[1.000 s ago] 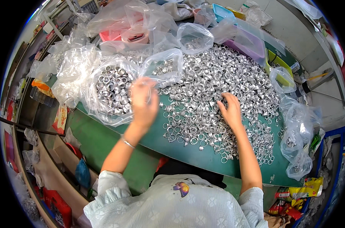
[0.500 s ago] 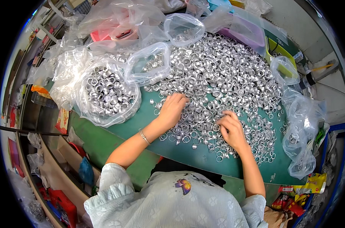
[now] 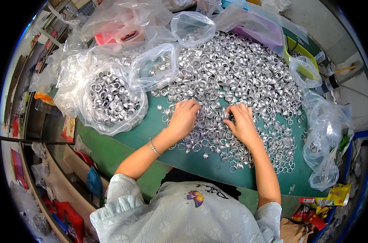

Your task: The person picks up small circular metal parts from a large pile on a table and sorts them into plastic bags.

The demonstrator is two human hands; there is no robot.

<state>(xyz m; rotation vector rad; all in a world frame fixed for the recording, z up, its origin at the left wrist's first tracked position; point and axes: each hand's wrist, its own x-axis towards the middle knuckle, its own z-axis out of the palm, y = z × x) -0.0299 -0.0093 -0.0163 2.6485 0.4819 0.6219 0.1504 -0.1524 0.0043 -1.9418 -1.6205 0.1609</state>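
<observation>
Head view: both hands, left hand [image 3: 184, 118] and right hand [image 3: 241, 123], rest curled, fingers together, on the metal rings [image 3: 236, 73] heaped across the green worktop [image 3: 151, 121]. A plastic bag of rings [image 3: 111, 101] sits near its left edge, with clear bags [image 3: 324, 133] along its right edge.

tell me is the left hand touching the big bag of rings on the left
Apart. The head view shows the left hand resting on the loose metal rings, with a strip of bare green table between it and the big clear bag.

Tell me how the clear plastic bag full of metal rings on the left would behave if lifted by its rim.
The bag looks thin and crinkled, so it would probably sag and lose its shape. Packed with metal rings, it is likely heavy for its size. Its open mouth suggests rings could spill if it tilts.
</observation>
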